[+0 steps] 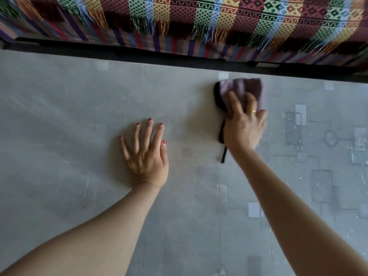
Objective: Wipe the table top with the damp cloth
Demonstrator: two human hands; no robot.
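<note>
Grey patterned tabletop point(79, 96) carries one cloth point(247, 86), near the far edge, right of centre. One fringed woven blanket point(199, 20) hangs beyond that edge. Left hand point(145, 156) rests flat, fingers spread, holding nothing. Right hand point(244, 128) presses the cloth, fingers bunching it. Cloth appears soft, limp and light; hold it wadded under the palm.

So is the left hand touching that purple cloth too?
Apart. The head view shows the left hand flat on the table top, with bare grey surface between it and the cloth under the right hand.
</note>
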